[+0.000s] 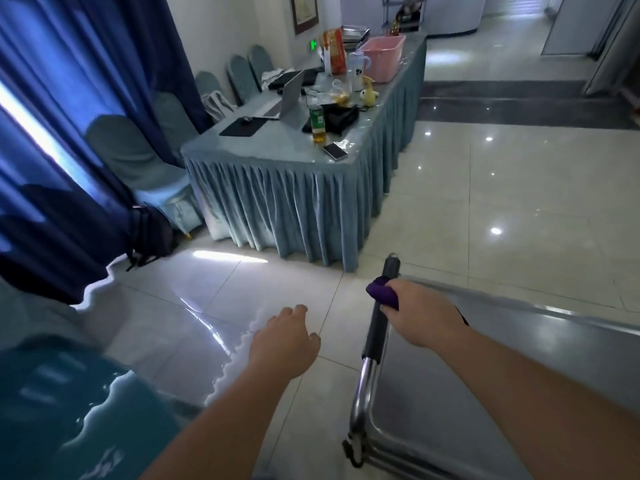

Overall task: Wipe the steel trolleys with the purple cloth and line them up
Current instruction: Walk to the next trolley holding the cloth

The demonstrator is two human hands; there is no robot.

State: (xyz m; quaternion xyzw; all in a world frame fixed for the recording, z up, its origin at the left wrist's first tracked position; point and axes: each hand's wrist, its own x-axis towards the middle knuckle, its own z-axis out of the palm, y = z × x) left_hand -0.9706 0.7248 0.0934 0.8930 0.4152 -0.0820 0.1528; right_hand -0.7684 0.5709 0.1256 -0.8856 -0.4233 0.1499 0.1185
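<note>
A steel trolley (502, 368) fills the lower right, its flat top tray running off the frame. Its push handle (377, 327) has a dark grip and stands at the trolley's left end. My right hand (420, 313) grips the purple cloth (382, 293) and holds it wrapped against the handle near its upper end. My left hand (285, 339) hovers over the floor tiles left of the handle, fingers loosely curled and holding nothing. Only this one trolley is in view.
A long table with a blue skirt (294, 199) stands ahead, carrying a laptop (291, 98), a bottle (318, 123), a phone (335, 151) and a pink tub (382, 58). Covered chairs (138, 157) and blue curtains (62, 133) line the left. Glossy tiled floor (502, 188) spreads to the right.
</note>
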